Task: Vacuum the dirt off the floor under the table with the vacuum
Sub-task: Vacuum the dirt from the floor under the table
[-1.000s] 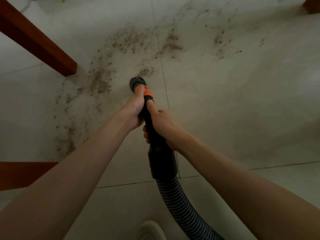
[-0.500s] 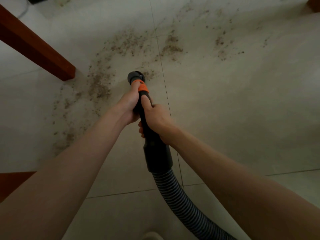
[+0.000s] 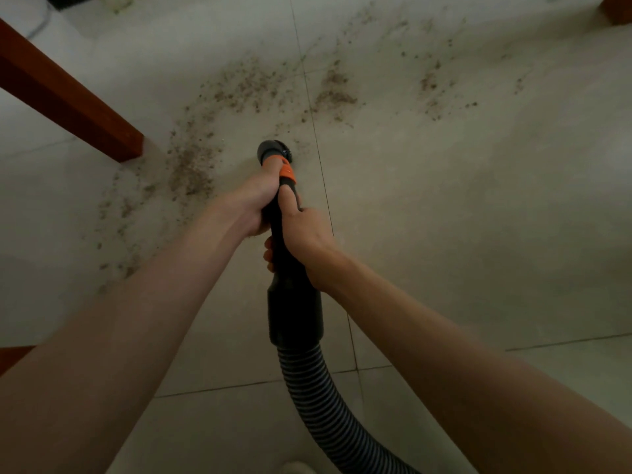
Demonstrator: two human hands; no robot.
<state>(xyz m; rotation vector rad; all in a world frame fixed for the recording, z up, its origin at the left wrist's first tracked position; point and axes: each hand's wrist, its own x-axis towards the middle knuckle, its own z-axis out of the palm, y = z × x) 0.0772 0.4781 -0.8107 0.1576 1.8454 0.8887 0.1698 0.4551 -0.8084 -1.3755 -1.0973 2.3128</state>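
A black vacuum wand (image 3: pixel 284 234) with an orange collar and ribbed hose (image 3: pixel 328 415) angles down to the pale tiled floor (image 3: pixel 444 217) — nozzle at the edge of scattered brown dirt (image 3: pixel 191 165).

Both arms outstretched, left hand (image 3: pixel 253 203) ahead of right hand (image 3: pixel 307 237), fingers curled

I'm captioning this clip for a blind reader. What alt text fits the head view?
Both hands grip a black vacuum wand, left hand ahead of right hand, its nozzle aimed at brown dirt scattered across a pale tiled floor. A wooden table leg stands at left; a ribbed hose trails back.
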